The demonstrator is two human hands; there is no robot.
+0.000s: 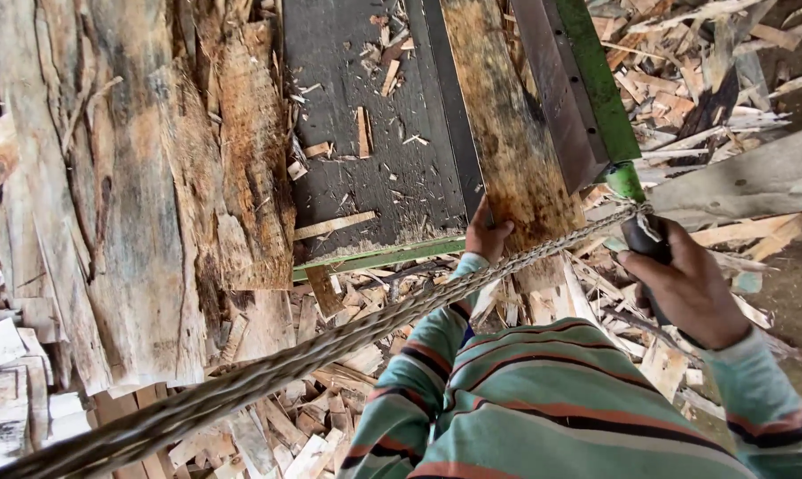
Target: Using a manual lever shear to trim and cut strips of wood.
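Left hand (488, 235) presses the near end of a wooden plank (512, 151); right hand (684, 284) is clenched round a black handle (645, 238).

- The left hand (487, 236) shows only its fingertips; the rest lies under the brown weathered wooden plank (512, 142).
- That plank's far end is cut off by the top edge.
- The right hand (689, 288) covers most of the dark lever handle (642, 238).
- The thick twisted rope (268, 372), blurred, leaves the frame at bottom left.
- The rough bark slabs (135, 195) are cut off at the left and top edges.
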